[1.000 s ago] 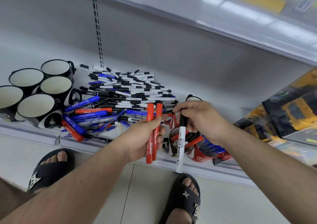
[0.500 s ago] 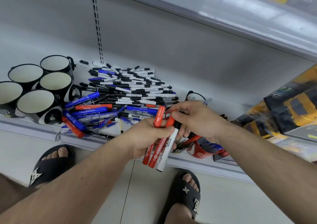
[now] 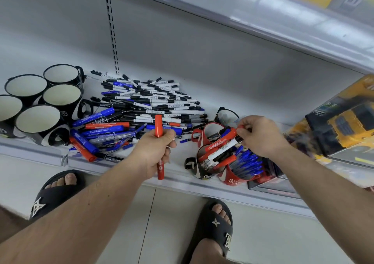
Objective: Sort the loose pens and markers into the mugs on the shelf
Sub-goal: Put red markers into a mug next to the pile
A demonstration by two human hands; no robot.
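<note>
White shelf (image 3: 129,167): red marker (image 3: 221,142) and white marker (image 3: 224,149), passed over from left hand (image 3: 155,152), being lowered by gripping right hand (image 3: 261,135) into black mug (image 3: 204,165); one red marker (image 3: 158,130) being kept gripped left

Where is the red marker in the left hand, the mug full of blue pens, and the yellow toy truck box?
red marker (image 3: 158,125): head view, on its upper end above the fist.
mug full of blue pens (image 3: 232,179): head view, on its red outer wall.
yellow toy truck box (image 3: 344,126): head view, on the box front.
</note>
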